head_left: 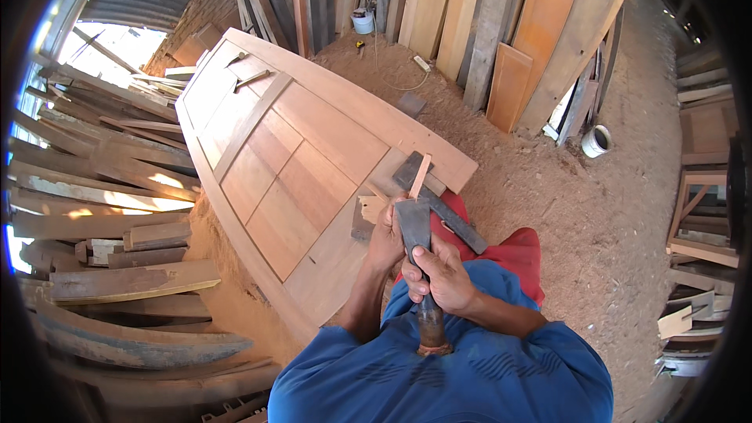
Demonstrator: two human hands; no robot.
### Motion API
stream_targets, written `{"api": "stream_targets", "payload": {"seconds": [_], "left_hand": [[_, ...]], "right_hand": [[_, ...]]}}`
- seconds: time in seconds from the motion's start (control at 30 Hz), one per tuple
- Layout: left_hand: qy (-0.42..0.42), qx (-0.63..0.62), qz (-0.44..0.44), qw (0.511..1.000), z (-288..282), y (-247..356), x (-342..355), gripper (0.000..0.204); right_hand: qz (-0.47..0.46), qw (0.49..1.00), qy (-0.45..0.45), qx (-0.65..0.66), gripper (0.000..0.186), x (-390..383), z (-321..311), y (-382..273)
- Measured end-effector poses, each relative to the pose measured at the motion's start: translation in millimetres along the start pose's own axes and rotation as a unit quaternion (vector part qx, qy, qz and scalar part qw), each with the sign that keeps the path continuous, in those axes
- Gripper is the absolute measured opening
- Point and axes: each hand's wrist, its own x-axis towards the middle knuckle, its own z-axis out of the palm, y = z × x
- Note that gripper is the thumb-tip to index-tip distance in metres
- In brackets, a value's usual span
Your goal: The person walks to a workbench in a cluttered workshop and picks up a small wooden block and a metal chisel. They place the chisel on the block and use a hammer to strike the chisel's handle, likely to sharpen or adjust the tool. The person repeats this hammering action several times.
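A wide-bladed chisel (413, 227) is in my right hand (445, 276), whose fingers wrap round it where the blade meets the handle. The blade points away from me, and the brown handle runs back to my blue shirt. My left hand (385, 236) pinches a thin, pale wood strip (421, 175) beside the blade; the blade partly hides the strip and the fingertips. Below both hands, a dark bar (460, 225) and a dark flat block (407, 171) lie by the near end of a large panelled wooden door (305, 180). A small wood offcut (370, 207) lies by my left hand.
Two small tools (252, 78) lie on the door's far end. Stacked planks (133, 282) crowd the left side. Boards (439, 16) lean along the back. A white bucket (596, 141) stands at right on the sawdust-covered floor (580, 219). A wooden frame (697, 211) is at far right.
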Motion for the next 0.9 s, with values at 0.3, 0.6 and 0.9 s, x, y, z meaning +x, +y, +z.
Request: {"api": "stream_targets", "payload": {"seconds": [0.3, 0.6, 0.9], "left_hand": [[0.001, 0.004, 0.015, 1.000, 11.3, 6.9, -15.3, 0.037], [0.018, -0.012, -0.026, 0.999, 4.2, -38.7, -69.5, 0.037], [-0.101, -0.301, -0.042, 0.947, 3.5, 1.8, 10.4, 0.045]], "right_hand": [[-0.005, 1.000, 0.003, -0.010, 0.020, -6.4, -9.1, -4.5], [-0.255, 0.950, 0.168, -0.061, 0.020, -42.0, -40.6, -49.5], [-0.104, 0.992, 0.062, 0.034, 0.009, 6.3, -22.5, -36.2]]}}
